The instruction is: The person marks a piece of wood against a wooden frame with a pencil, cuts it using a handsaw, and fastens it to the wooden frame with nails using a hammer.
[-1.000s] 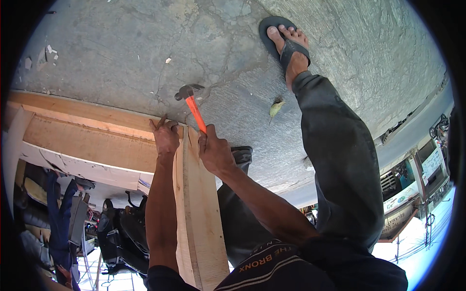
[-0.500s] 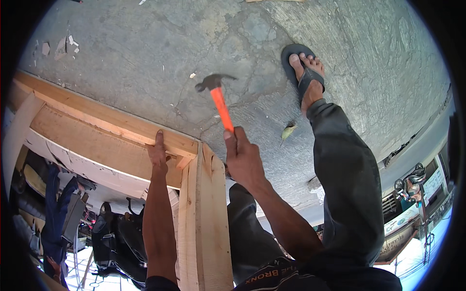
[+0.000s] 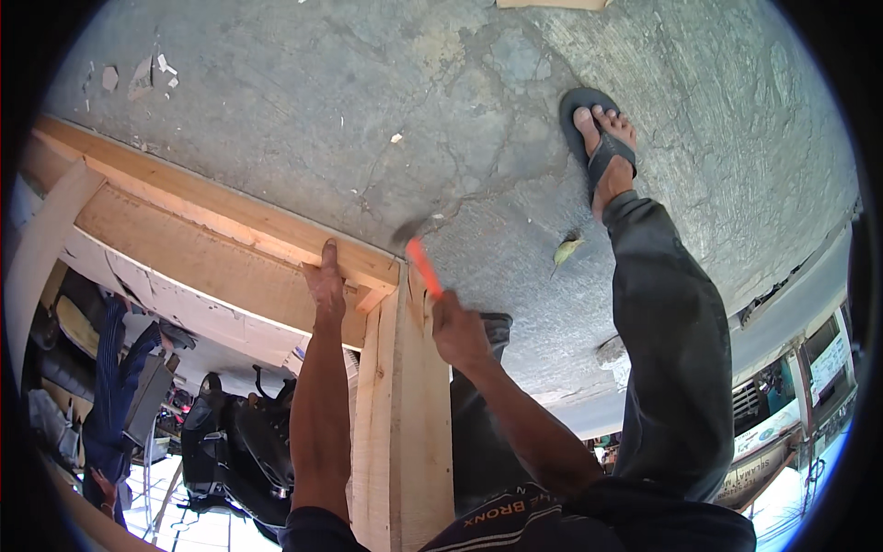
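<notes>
My right hand point(image 3: 462, 333) is closed round the orange handle of a claw hammer point(image 3: 424, 265). Motion smears the hammer's dark head, which is close to the corner of a pale wooden frame point(image 3: 418, 386). I cannot tell whether it touches the wood. My left hand point(image 3: 326, 283) grips the frame's long rail point(image 3: 216, 213) just left of that corner. Its thumb lies over the top of the rail, while the other fingers are mostly hidden. A short wood block point(image 3: 371, 300) sits inside the corner, beside my left hand.
My sandalled foot point(image 3: 602, 152) rests on the rough concrete floor to the right, with a leaf point(image 3: 567, 248) near it. Broken chips point(image 3: 141, 78) lie at the far left. Beyond the frame, at the lower left, are a black motorcycle point(image 3: 244, 442) and a person's dark striped trousers point(image 3: 108, 396).
The hammer has swung down, its head now nearer the frame's corner, and my right hand is lower. My left hand keeps its place on the rail. The whole view has shifted slightly.
</notes>
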Motion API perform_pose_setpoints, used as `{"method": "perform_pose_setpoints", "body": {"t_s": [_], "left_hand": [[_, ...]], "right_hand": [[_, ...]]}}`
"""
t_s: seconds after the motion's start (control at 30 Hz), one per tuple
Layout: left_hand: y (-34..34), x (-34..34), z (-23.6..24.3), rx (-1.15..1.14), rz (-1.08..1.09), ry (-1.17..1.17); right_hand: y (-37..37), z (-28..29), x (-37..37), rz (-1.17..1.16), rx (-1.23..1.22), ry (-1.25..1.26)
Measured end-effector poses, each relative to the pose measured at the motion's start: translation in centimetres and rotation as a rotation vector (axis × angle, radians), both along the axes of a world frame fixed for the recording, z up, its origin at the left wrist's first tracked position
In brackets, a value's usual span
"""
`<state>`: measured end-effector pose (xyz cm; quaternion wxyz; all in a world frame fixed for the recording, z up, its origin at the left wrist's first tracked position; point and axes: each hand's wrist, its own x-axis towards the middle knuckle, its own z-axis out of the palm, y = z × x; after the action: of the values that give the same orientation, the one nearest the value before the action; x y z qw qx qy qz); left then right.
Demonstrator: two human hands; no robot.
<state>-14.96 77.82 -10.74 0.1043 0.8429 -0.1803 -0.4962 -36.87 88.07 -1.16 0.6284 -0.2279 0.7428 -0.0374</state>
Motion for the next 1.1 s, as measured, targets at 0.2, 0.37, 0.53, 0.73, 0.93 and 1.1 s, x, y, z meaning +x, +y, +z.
{"method": "perform_pose_setpoints", "body": {"t_s": [0.2, 0.37, 0.53, 0.73, 0.93, 1.1], "left_hand": [[0.2, 2.6, 0.4, 0.052, -0.08, -0.016], [1.7, 3.5, -0.7, -0.027, -0.071, -0.059], [1.6, 2.0, -0.1, -0.024, -0.057, 0.071], [0.9, 5.0, 0.3, -0.106, -0.031, -0.105], [0.7, 4.7, -1.4, -0.242, -0.003, -0.119], [1.0, 0.1, -1.3, -0.145, -0.026, -0.022]], "right_hand": [[-6.1, 1.7, -4.3, -0.687, 0.04, -0.138], [2.4, -1.4, 0.9, 0.185, -0.311, 0.039], [-0.4, 0.7, 0.3, -0.911, 0.005, 0.127], [-6.4, 3.0, -1.1, -0.785, 0.233, -0.06], [-4.2, -0.7, 0.5, 0.186, 0.267, -0.432], [4.0, -2.6, 0.9, -0.318, 0.107, -0.072]]}}
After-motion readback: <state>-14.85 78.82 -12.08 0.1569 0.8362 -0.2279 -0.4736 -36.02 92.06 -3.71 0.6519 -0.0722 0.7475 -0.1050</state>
